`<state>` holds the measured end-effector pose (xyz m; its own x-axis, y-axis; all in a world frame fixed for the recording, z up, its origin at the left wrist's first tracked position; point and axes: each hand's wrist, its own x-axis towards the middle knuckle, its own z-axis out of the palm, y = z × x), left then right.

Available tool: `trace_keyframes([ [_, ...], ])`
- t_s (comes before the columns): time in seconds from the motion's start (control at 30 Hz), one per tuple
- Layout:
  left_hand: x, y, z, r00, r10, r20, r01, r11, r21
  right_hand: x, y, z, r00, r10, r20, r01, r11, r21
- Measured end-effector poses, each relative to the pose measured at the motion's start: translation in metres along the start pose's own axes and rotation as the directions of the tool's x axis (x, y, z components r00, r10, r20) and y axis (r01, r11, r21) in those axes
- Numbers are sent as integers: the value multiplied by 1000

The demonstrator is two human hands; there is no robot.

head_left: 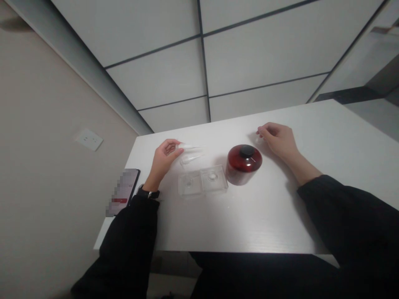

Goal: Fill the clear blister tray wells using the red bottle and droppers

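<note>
Jar: dark red jar, black knob lid on, contents unseen.
Tray: clear two-compartment tray just left of jar, one round clear disc per compartment.
Left hand: fingers pinching clear tweezers, left of jar.
Right hand: fingers curled beside small clear piece, right of jar (grip unclear).

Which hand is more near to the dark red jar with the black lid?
Right. The right hand is beside the dark red jar, apart from it; the left hand is farther, beyond the clear plastic case.

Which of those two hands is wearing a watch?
The left hand: a black-strapped watch sits at its wrist, while the right hand shows bare skin down to its black sleeve.
</note>
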<state>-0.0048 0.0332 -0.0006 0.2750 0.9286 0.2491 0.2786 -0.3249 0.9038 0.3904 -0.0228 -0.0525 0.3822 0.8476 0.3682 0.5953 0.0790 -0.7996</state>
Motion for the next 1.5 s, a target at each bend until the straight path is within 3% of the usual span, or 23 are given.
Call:
trace_keyframes([
  [0.3, 30, -13, 24, 985, -14, 173, 0, 997, 82, 0, 0, -1, 1000, 12, 5, -12, 1000, -6],
  [0.6, 30, -39, 8, 965, -81, 249, 50, 991, 125, 1, -2, -1, 1000, 20, 16, -20, 1000, 16],
  [0.8, 28, -38, 8, 953, -44, 299, -13, 982, 188, 0, -3, -1, 1000, 5, 3, -5, 1000, 31],
  [1.2, 28, -44, 10, 955, -8, 296, -65, 970, 236, 1, -4, -1, 1000, 13, 7, -13, 1000, 20],
  [1.37, 28, -45, -4, 944, -6, 330, -65, 977, 202, 0, -4, -1, 1000, 9, 11, -10, 1000, 29],
  [1.5, 26, -41, -25, 895, -10, 447, -51, 991, 124, 1, -5, -2, 1000, 19, 17, -19, 1000, 16],
])
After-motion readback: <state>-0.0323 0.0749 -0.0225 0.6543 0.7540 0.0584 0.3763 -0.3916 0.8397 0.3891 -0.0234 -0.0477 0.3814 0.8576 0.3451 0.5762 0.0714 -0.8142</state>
